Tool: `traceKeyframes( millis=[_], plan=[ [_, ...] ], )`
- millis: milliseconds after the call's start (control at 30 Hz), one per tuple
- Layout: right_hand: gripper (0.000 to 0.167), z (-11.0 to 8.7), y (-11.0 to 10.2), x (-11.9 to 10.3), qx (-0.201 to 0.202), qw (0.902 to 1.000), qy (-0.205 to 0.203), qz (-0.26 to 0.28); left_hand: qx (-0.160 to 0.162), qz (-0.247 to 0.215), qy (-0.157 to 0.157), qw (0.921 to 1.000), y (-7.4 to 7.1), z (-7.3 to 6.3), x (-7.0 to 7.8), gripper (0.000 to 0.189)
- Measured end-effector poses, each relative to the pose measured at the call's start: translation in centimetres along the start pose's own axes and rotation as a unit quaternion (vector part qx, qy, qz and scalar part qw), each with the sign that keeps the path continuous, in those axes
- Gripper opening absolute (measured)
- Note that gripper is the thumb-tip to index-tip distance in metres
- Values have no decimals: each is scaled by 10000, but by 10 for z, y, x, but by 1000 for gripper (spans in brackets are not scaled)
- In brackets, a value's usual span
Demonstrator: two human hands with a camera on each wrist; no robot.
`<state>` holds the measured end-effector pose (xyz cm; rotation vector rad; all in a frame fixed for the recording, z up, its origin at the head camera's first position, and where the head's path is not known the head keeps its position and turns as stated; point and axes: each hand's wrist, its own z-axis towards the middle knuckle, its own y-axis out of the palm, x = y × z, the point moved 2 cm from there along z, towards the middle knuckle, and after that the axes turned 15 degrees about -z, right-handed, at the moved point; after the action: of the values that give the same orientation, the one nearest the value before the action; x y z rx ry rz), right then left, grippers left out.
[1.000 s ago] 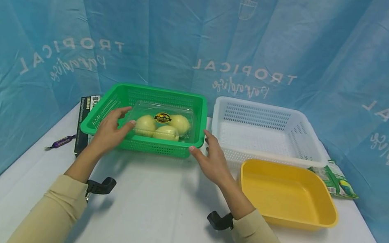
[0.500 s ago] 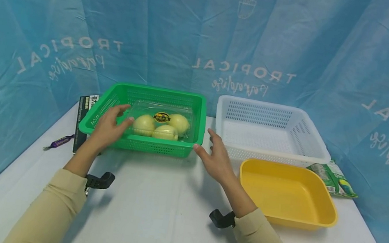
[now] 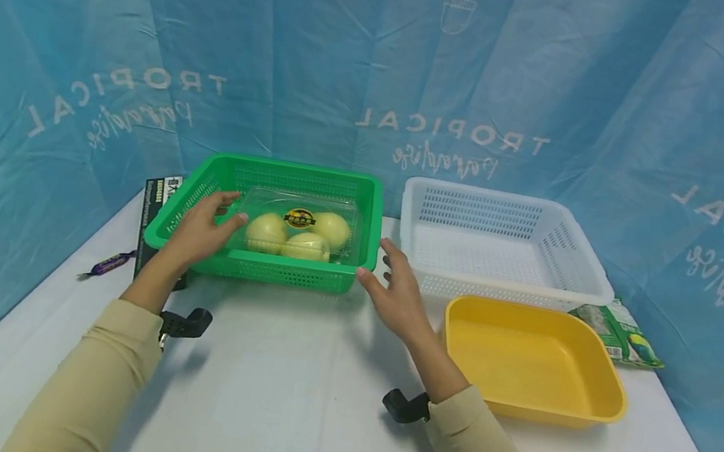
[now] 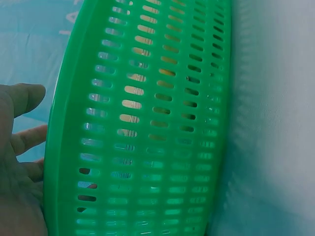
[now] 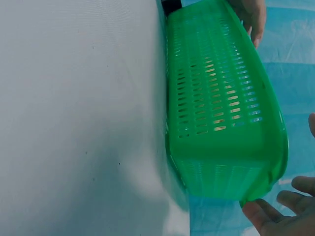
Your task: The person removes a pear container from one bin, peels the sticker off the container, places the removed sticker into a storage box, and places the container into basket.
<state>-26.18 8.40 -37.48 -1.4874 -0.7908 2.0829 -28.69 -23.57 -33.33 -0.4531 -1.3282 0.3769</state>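
In the head view a green plastic basket (image 3: 286, 271) holds a clear lidded box (image 3: 254, 199) with round pale-green fruits (image 3: 307, 246) inside. My left hand (image 3: 200, 228) lies over the basket's left front part, fingers loosely spread and nothing gripped. At the right front corner is my right hand (image 3: 399, 293), with thumb and fingers apart. Its fingertip appears at the rim in the right wrist view, where the green basket (image 5: 221, 98) shows from the side; I cannot tell if it touches. In the left wrist view, my left hand (image 4: 22, 162) is beside the basket's rim.
A white basket (image 3: 474, 265) stands to the right, with a yellow tray (image 3: 523, 364) in front of it. A green packet (image 3: 627, 337) lies partly under the white basket. Left of the green basket are a black box (image 3: 150, 215) and a purple-wrapped candy (image 3: 109, 265).
My right hand moved slightly right, off the green basket's corner, then back towards it. The white basket has shifted a little right. My left hand has barely moved.
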Motion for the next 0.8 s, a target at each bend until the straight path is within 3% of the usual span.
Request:
traceKeyframes(
  millis=[467, 800],
  plan=[
    [67, 7, 11, 1, 164, 9993, -262, 221, -234, -25, -361, 9991, -6, 9, -8, 64],
    [66, 14, 16, 6, 139, 9988, -147, 454, -303, -75, -423, 9986, -9, 11, -13, 65]
  ],
)
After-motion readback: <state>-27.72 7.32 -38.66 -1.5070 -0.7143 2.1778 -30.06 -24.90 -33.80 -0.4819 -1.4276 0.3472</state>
